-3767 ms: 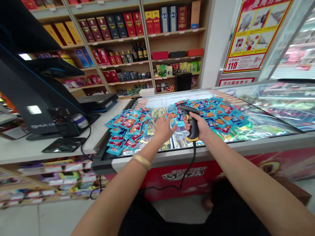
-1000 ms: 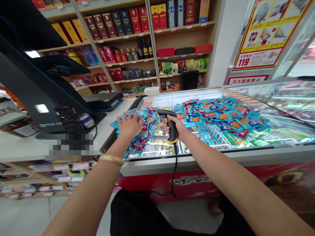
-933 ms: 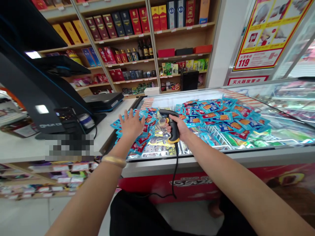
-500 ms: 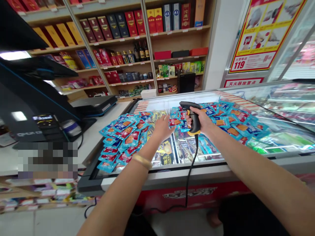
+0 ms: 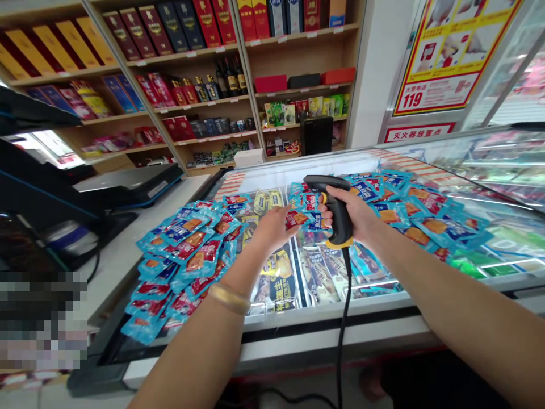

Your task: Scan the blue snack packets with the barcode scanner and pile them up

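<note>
My right hand (image 5: 343,213) is wrapped round the grip of a black and yellow barcode scanner (image 5: 336,218), whose head points left above the freezer lid and whose cord hangs down. My left hand (image 5: 275,227), with a gold bangle on the wrist, has its thumb and fingers closed on the left end of a red and blue snack packet (image 5: 298,218). This packet lies just left of the scanner. A big heap of similar packets (image 5: 200,255) covers the left of the glass lid, and another heap (image 5: 419,210) lies on the right.
The chest freezer (image 5: 315,335) shows wrapped ice creams (image 5: 321,275) under its glass. On the left are a counter (image 5: 123,227) with a scale (image 5: 131,184) and a dark till. Shelves of boxes and bottles (image 5: 230,76) stand behind.
My left hand has gone from fingers apart to closing on a packet beside the scanner. The view has moved closer to the freezer; my right hand keeps holding the scanner.
</note>
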The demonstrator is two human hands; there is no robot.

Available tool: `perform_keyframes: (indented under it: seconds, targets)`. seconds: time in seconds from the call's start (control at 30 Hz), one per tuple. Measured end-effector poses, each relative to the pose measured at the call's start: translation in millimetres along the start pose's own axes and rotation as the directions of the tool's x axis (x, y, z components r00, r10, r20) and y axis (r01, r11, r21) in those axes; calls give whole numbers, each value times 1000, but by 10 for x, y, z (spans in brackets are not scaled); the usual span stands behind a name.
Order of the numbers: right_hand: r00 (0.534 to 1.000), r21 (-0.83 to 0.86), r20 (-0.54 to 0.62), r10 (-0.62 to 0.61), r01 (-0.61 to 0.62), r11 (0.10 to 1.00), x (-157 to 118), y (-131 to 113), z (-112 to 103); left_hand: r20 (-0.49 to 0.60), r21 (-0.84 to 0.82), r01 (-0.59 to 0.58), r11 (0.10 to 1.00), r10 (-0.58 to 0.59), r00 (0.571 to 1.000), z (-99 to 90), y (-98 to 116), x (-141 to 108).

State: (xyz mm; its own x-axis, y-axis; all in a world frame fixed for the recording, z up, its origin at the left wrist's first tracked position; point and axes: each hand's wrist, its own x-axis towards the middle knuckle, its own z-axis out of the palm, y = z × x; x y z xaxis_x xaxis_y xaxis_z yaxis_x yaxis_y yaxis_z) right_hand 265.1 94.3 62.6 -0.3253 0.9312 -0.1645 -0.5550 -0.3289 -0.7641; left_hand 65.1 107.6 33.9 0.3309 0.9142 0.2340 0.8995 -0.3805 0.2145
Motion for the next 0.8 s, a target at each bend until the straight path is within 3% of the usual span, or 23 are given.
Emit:
perform_keyframes:
  seconds: [0.33, 0.63, 0.73, 0.8]
  targets:
    - [1000, -18, -17, -14, 14, 1000, -34, 49, 25, 9, -108, 133, 985, -133, 991, -90, 79, -48]
    - [999, -13, 17, -31, 31, 999, -14, 65, -16, 16, 80, 127, 989, -129, 992, -92, 135, -79]
    - [999, -6, 24, -40, 40, 999, -18, 72, -13, 53, -12, 187, 982, -186, 981, -64, 105, -65]
    - [998, -11, 39, -47, 48, 999, -24, 73, -13, 21, -175, 212, 961, -212, 977, -29, 63, -35]
